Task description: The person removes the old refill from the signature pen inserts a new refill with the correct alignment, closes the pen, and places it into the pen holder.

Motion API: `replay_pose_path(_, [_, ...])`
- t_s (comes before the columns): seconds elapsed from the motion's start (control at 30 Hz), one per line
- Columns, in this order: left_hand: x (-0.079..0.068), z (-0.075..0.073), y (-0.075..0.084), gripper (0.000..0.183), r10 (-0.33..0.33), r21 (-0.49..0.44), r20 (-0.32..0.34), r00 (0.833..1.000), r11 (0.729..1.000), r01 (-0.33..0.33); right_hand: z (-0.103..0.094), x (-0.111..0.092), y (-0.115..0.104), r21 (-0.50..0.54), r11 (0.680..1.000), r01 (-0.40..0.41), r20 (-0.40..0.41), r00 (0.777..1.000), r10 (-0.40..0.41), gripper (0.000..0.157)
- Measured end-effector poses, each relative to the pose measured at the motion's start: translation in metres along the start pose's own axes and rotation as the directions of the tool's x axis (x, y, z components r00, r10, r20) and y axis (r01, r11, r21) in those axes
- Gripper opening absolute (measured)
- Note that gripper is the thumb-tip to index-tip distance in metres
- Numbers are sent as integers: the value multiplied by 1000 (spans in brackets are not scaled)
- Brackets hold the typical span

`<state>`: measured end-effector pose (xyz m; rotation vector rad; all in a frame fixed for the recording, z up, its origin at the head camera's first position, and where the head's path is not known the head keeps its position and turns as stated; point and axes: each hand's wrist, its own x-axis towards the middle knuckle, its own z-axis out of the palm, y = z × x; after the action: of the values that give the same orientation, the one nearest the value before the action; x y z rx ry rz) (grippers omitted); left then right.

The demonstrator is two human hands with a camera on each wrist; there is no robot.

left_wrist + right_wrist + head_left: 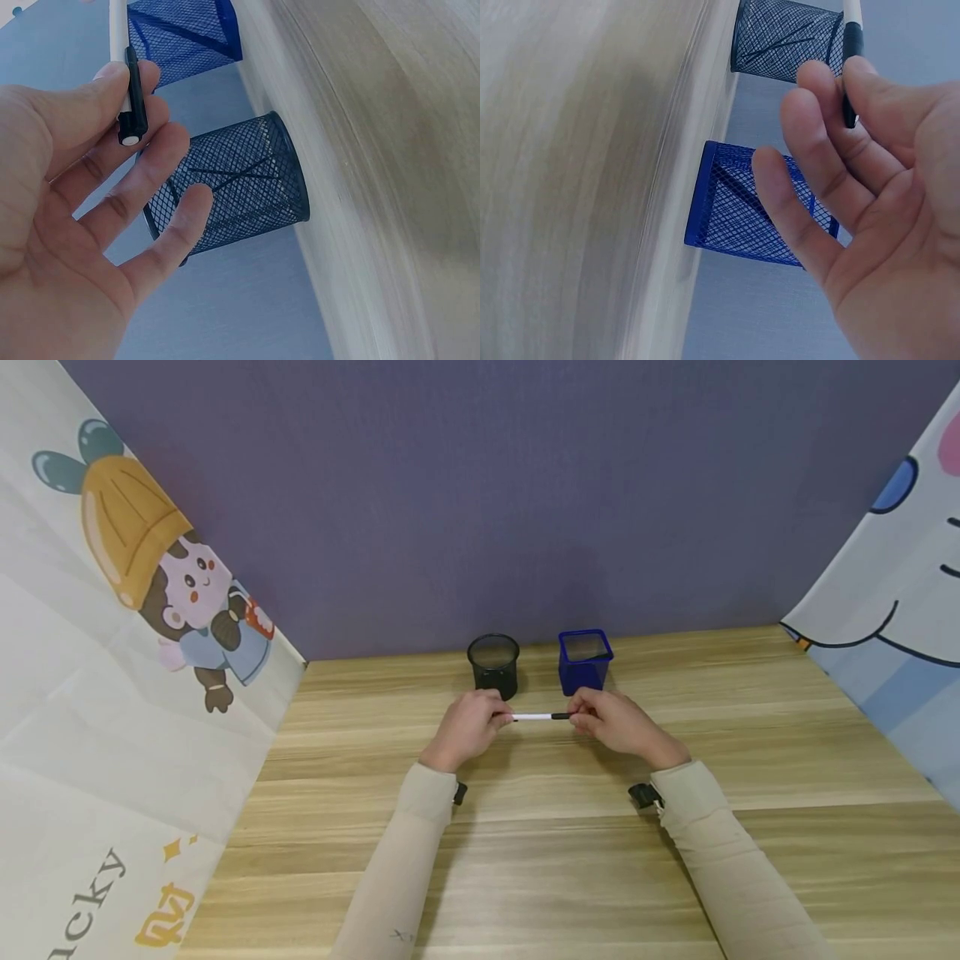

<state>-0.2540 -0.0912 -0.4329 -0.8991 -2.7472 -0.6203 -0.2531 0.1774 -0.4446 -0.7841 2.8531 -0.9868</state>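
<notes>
Pen partly hidden, sleeves cut off

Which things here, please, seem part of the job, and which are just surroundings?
Likely job:
white-and-black pen, pinched by left hand and right hand
round black mesh pen holder
square blue mesh pen holder

Surroundings:
left cartoon-printed sheet
right cartoon-printed sheet
purple-grey backdrop

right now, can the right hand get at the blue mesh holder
Probably yes: the blue mesh holder stands just beyond the right hand with nothing seen between them, though those fingers are busy pinching the pen.
</notes>
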Motion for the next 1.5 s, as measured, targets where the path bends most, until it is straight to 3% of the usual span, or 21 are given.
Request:
replay_pose_path(0.47, [0, -1, 0, 12, -1, 8, 5, 1000, 1000, 1, 1, 0, 0, -7, 1000, 8, -21, 1000, -8, 8])
replay_pose_path(0.93, [1, -1, -1, 13, -22, 12, 11, 1000, 1000, 22, 0, -1, 1, 69, 997, 17, 24, 1000, -19, 33])
replay_pose_path(1.2, [1, -2, -1, 13, -17, 22, 6, 1000, 1000, 17, 0, 1, 1, 45, 999, -5, 30, 1000, 4, 37])
replay_pose_path(1.5, [1, -2, 0, 12, -14, 22, 2, 1000, 1000, 14, 0, 0, 1, 35, 999, -27, 49, 998, 26, 31])
